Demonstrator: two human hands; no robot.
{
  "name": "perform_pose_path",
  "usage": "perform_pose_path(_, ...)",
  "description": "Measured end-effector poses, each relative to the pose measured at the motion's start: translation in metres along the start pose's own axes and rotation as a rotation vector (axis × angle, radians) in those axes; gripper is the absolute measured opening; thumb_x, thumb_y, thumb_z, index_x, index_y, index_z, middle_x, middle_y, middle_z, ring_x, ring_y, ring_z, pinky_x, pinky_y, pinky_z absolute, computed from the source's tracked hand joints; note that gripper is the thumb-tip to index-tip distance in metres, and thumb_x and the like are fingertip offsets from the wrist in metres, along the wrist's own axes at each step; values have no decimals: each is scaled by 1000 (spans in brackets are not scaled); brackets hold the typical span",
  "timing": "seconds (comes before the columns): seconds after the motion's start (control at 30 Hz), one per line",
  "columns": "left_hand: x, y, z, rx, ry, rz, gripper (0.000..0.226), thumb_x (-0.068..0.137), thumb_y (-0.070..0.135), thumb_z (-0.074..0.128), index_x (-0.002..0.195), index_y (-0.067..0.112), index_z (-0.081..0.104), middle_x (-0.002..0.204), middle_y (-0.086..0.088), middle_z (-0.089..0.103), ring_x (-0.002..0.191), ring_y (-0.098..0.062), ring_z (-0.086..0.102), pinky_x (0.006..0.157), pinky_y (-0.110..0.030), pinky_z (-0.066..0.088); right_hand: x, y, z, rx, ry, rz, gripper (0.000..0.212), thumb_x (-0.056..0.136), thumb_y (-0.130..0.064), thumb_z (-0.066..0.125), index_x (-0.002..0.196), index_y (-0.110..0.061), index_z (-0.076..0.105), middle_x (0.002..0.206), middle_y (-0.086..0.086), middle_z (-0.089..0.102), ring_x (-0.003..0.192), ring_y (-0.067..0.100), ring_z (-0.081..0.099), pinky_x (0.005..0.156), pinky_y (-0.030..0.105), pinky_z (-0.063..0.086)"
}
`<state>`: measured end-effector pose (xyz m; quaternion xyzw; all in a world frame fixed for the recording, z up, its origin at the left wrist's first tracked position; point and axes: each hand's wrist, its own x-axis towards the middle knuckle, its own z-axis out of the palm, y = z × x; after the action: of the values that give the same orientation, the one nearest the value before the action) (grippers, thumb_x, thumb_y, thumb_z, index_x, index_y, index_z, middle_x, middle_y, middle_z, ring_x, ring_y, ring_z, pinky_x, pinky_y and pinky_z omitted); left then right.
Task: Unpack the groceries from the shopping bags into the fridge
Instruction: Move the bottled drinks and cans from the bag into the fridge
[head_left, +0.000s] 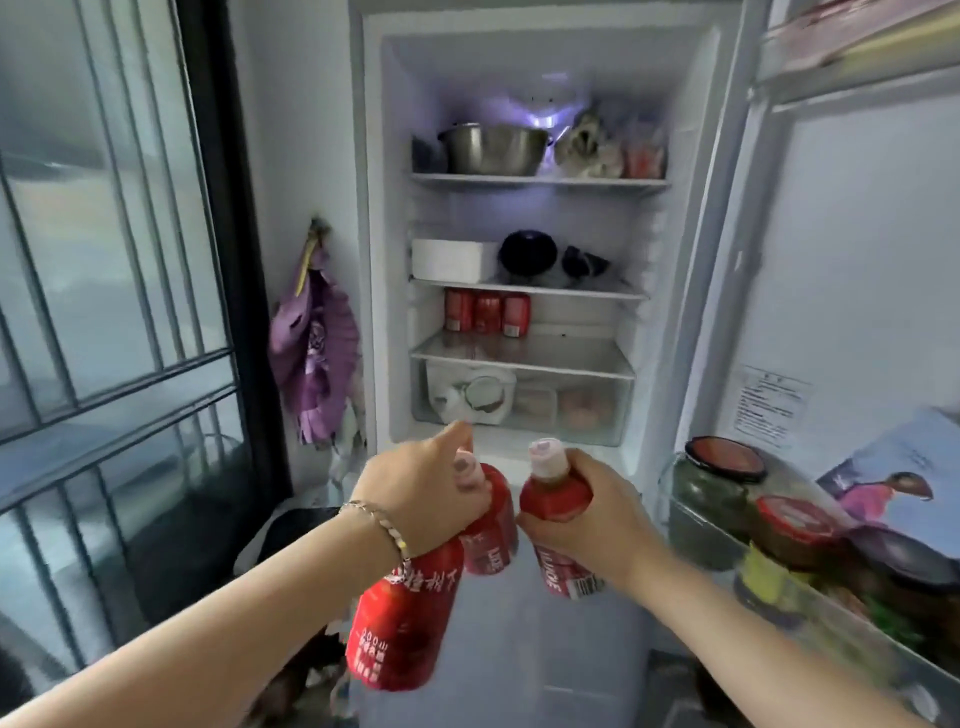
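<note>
Three red-labelled plastic bottles with pale pink caps sit before the open white fridge (519, 234): our left hand (431, 493) grips two bottles (410, 613), one printed "200ml"; our right hand (587, 512) wraps the third bottle (558, 519), barcode showing

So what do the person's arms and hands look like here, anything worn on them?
Both forearms are bare, with no sleeves in view. The left hand has a thin chain bracelet of pale, metallic-looking links around the wrist. The right hand shows no jewellery or glove. No rings are visible on the fingers.
</note>
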<state>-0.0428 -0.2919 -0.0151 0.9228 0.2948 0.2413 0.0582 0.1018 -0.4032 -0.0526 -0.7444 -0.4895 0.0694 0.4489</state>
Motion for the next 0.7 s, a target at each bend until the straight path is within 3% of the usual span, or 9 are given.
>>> perform_pose_path(0.1,67,-9,19,-5,63,22,26,82,37,50,105,27,43,63,8,49,66,-20,52,61,-25,41,60,22,-2,49,131,24,39,65,-32,81,89,-37,50,90,-11,62,79,1,58,64,13,43)
perform_pose_path(0.2,133,-16,38,-21,108,43,22,82,35,49,101,28,43,61,10,48,65,-19,54,60,-25,43,132,48,-2,130,298,35,37,67,-29,81,89,-34,52,91,-8,63,82,7,61,75,27,50)
perform_pose_path(0.3,200,-28,56,-36,174,48,18,82,36,50,95,27,42,60,9,48,57,-13,49,51,-24,36,214,72,-5,138,433,6,34,67,-31,80,81,-34,49,85,-8,61,82,13,60,75,33,50)
perform_pose_path(0.4,258,-38,68,-71,234,30,18,81,37,52,90,26,41,61,8,51,54,-7,45,49,-24,32,290,93,-7,125,542,-16,34,65,-36,79,87,-32,53,88,-5,62,88,20,59,78,37,49)
perform_pose_path(0.5,305,-48,77,-96,265,19,20,82,37,55,90,25,41,66,4,57,61,-18,54,53,-26,36,349,112,1,122,608,49,37,66,-35,78,93,-22,57,88,0,62,87,21,60,77,34,49)
perform_pose_path(0.6,337,-56,90,-130,238,30,21,81,38,56,87,29,38,63,6,56,58,-12,53,48,-21,35,384,124,11,114,635,131,42,66,-36,75,100,-17,58,95,7,61,82,17,55,72,29,44)
perform_pose_path(0.7,358,-62,100,-151,185,56,22,81,39,58,86,30,39,63,7,57,57,-9,53,48,-20,37,398,125,13,-21,572,83,43,70,-37,74,104,-19,55,87,-8,50,84,10,42,72,25,36)
